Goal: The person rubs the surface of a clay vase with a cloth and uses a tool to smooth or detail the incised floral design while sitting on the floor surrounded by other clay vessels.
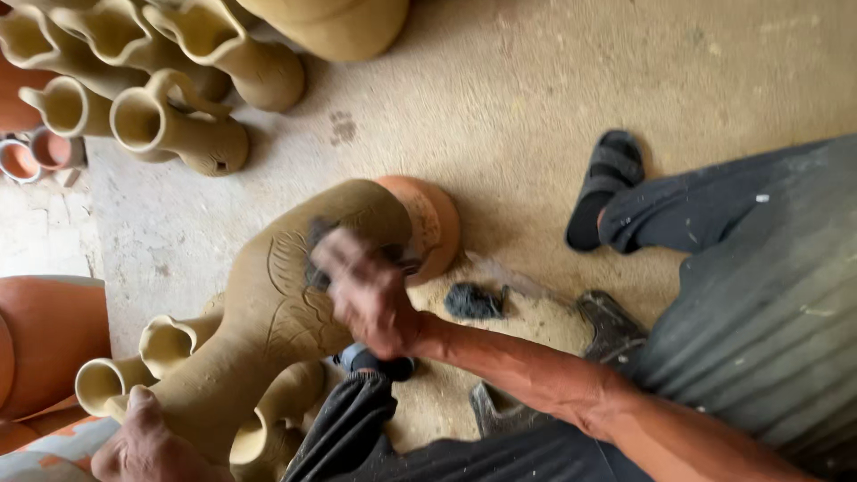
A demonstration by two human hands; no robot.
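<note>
Looking down, we see a long clay jug (pixel 268 321) lying slantwise across our lap. Our left hand (pixel 147 442) grips its neck end; our blurred right hand (pixel 366 290) presses a dark pad (pixel 317 250) against its belly.

- A pile of unfired clay jugs (pixel 178 134) lies by the top left corner of my view, mouths toward me.
- Fired terracotta pots (pixel 40 335) sit at my left edge.
- A dark rag (pixel 473 302) lies on the sandy floor (pixel 553 80).
- My black sandal (pixel 603 187) rests beyond it.
</note>
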